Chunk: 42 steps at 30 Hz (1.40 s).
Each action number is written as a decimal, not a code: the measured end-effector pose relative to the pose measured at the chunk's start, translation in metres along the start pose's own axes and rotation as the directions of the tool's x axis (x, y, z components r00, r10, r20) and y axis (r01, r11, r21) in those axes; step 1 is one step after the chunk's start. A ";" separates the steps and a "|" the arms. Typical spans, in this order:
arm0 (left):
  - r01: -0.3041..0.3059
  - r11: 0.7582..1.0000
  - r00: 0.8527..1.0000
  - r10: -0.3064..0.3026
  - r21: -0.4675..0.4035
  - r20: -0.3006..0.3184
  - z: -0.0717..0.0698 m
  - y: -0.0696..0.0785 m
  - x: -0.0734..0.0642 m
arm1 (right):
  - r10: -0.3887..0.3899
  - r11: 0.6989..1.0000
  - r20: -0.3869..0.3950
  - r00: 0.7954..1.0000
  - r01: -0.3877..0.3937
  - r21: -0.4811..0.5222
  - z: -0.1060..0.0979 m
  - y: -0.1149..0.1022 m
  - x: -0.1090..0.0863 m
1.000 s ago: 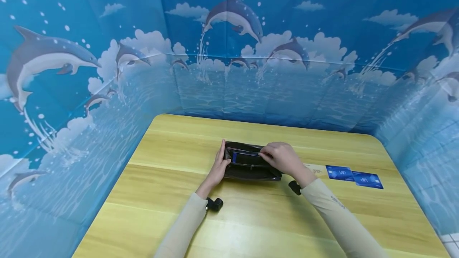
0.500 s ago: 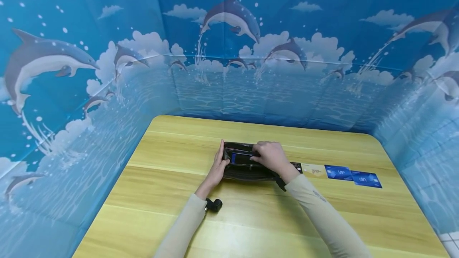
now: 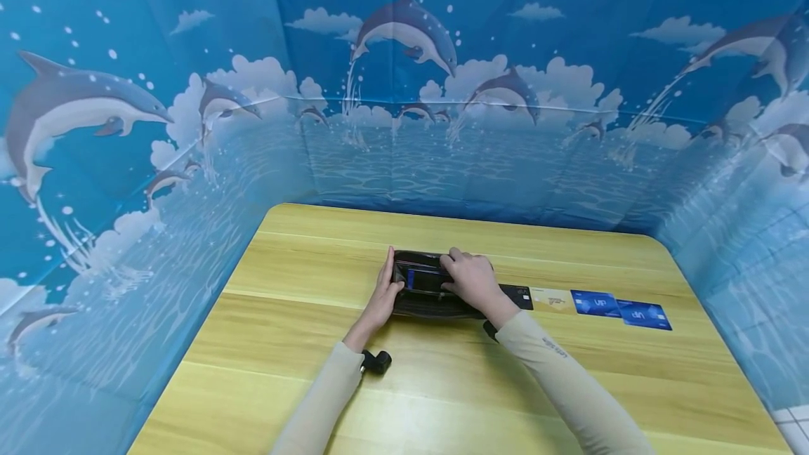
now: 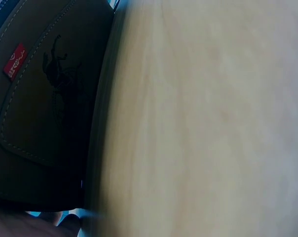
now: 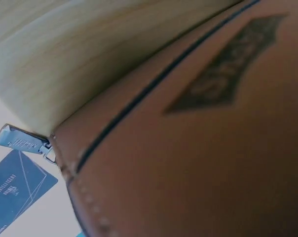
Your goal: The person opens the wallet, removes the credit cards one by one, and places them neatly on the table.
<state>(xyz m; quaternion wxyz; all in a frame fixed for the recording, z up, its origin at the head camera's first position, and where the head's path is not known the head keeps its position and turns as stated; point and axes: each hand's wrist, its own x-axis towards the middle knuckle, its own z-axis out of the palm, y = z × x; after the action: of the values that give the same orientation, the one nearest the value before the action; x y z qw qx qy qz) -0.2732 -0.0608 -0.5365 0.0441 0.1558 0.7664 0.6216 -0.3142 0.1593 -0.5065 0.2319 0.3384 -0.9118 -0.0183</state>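
Observation:
A dark long zip wallet (image 3: 436,307) is held gaping, with its inner pockets facing up. My left hand (image 3: 379,300) grips its left end, thumb over the inner edge and fingers along the outside. My right hand (image 3: 475,283) is bent over the right half, its fingertips down among the inner dividers and the thumb on the near side. A blue-edged piece (image 3: 411,279) shows in a pocket near the left end. In the left wrist view, the wallet (image 4: 45,113) bears a red tag and a dark emblem. The right wrist view shows the metal zip pull (image 5: 23,140).
A row of cards lies to the right of the wallet: a black card (image 3: 520,296), a gold card (image 3: 555,300) and two overlapping blue cards (image 3: 595,303). They rest on the wooden table (image 3: 303,286). A dolphin-print curtain (image 3: 354,160) surrounds the back and sides.
My right hand has moved left across the wallet, with its fingers further in among the dividers. The black card on the table has come into view behind it. My left hand stays in place.

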 end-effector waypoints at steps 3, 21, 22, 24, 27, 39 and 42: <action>-0.001 1.000 1.000 0.001 -0.002 -0.003 0.000 0.001 -0.001 | 0.019 0.999 0.024 1.000 -0.018 -0.029 0.000 -0.003 0.001; 0.002 1.000 1.000 -0.002 0.003 -0.005 0.001 0.002 -0.001 | 0.049 0.993 0.065 0.997 -0.042 -0.108 0.000 -0.012 0.006; 0.005 1.000 1.000 -0.005 0.003 -0.007 0.001 0.002 -0.001 | 0.048 0.993 0.061 0.997 -0.041 -0.108 0.000 -0.012 0.006; 0.005 1.000 1.000 -0.005 0.002 -0.009 0.001 0.002 -0.001 | 0.047 0.994 0.054 0.997 -0.041 -0.105 0.001 -0.012 0.006; 0.014 1.000 1.000 -0.014 0.001 -0.009 0.001 0.002 -0.001 | 0.051 0.994 0.042 0.998 -0.047 -0.102 0.002 -0.012 0.007; 0.007 1.000 1.000 -0.007 -0.007 -0.018 0.002 -0.002 0.001 | 0.089 0.993 0.056 0.994 -0.084 -0.086 0.002 -0.012 0.010; 0.004 1.000 1.000 -0.004 -0.010 -0.018 0.002 -0.001 0.001 | 0.096 0.993 0.067 0.993 -0.091 -0.072 0.001 -0.012 0.010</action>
<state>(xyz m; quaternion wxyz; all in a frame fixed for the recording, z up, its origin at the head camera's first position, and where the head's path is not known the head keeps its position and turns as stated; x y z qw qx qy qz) -0.2737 -0.0589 -0.5377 0.0393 0.1482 0.7640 0.6267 -0.3143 0.1439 -0.5053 0.2121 0.2861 -0.9330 -0.0508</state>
